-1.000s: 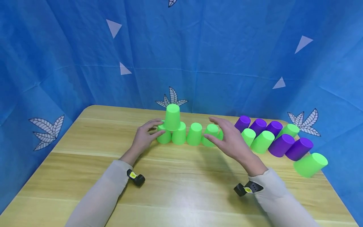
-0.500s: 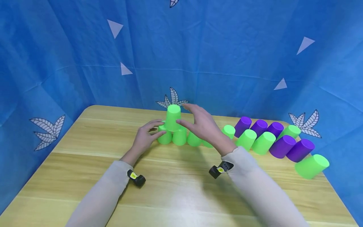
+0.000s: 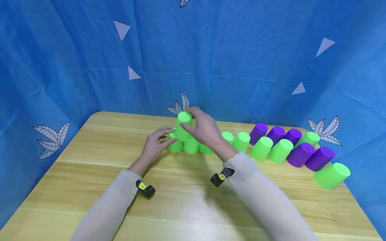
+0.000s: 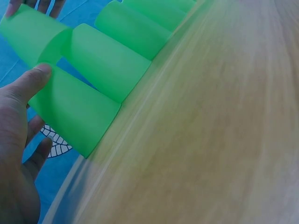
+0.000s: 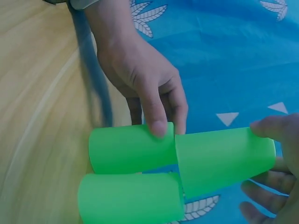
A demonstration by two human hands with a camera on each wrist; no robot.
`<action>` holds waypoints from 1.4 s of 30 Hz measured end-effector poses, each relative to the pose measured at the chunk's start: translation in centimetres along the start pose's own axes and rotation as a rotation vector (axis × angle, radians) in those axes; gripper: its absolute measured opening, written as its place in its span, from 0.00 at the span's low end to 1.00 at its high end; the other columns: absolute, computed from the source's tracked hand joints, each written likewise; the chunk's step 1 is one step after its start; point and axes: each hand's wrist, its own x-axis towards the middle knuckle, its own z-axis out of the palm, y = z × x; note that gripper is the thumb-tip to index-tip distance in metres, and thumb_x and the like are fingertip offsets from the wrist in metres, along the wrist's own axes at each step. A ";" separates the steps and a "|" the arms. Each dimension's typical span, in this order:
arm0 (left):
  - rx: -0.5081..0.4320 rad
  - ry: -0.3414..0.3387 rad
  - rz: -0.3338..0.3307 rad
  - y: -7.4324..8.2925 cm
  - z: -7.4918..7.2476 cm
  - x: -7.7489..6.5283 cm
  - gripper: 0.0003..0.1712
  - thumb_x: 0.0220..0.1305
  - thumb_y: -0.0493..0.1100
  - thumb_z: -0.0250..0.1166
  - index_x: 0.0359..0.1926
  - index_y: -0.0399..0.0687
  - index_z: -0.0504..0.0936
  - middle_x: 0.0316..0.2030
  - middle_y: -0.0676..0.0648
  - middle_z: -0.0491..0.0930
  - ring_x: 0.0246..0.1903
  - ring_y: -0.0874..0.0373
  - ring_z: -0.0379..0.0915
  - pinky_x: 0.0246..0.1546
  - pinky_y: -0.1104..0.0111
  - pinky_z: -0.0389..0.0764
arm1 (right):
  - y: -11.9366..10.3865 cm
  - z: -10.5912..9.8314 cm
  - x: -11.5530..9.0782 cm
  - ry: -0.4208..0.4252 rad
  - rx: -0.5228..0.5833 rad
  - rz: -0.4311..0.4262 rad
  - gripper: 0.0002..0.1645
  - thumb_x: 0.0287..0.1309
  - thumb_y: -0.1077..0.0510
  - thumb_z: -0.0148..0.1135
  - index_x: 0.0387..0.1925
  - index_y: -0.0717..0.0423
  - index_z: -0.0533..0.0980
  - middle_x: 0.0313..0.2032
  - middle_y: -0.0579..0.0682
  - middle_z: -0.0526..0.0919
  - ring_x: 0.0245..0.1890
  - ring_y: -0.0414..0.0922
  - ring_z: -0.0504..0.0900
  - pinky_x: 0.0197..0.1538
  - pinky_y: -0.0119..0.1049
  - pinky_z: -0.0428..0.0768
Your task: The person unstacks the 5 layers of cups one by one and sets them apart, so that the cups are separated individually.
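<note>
At the left end of a row of upside-down green cups, my left hand (image 3: 152, 145) holds the end cup (image 3: 176, 147), its thumb on the near side and fingers behind. An upper green cup (image 3: 184, 117) stands upside down across this cup and its neighbour (image 3: 191, 146). My right hand (image 3: 205, 129) grips the upper cup near its narrow top; in the right wrist view the thumb lies on one side of that cup (image 5: 224, 158) and the fingers on the other. My right hand and forearm partly cover the cups further right in the head view.
The green row continues right with another cup (image 3: 241, 142). Behind it stand several purple cups (image 3: 257, 134). More purple and green cups fill the right side, up to a green cup (image 3: 331, 175) near the wooden table's (image 3: 169, 207) right edge. A blue curtain (image 3: 211, 67) hangs behind.
My right hand has moved left from above the right part of the row to the upper cup and taken hold of it. My left hand has stayed at the end cup.
</note>
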 end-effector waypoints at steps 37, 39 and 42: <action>0.019 0.003 -0.020 -0.3 -0.1 -0.2 0.23 0.59 0.45 0.72 0.56 0.46 0.81 0.60 0.47 0.76 0.57 0.51 0.74 0.55 0.60 0.80 | 8.6 -6.9 -16.0 0.190 -0.050 0.121 0.32 0.61 0.48 0.67 0.63 0.56 0.71 0.52 0.57 0.79 0.49 0.55 0.78 0.50 0.54 0.77; 0.021 0.001 -0.019 -0.3 0.0 -0.1 0.23 0.60 0.45 0.71 0.56 0.46 0.81 0.60 0.47 0.75 0.58 0.51 0.73 0.56 0.59 0.79 | 9.1 -7.5 -16.7 0.190 -0.065 0.140 0.31 0.61 0.49 0.67 0.62 0.57 0.71 0.50 0.57 0.80 0.45 0.55 0.78 0.47 0.53 0.77; 0.027 -0.002 -0.019 -0.1 -0.1 -0.1 0.23 0.60 0.45 0.71 0.56 0.47 0.81 0.61 0.47 0.75 0.59 0.51 0.71 0.56 0.58 0.79 | 9.9 -8.2 -17.5 0.180 -0.085 0.172 0.31 0.60 0.49 0.67 0.61 0.57 0.71 0.47 0.56 0.81 0.42 0.54 0.78 0.45 0.51 0.76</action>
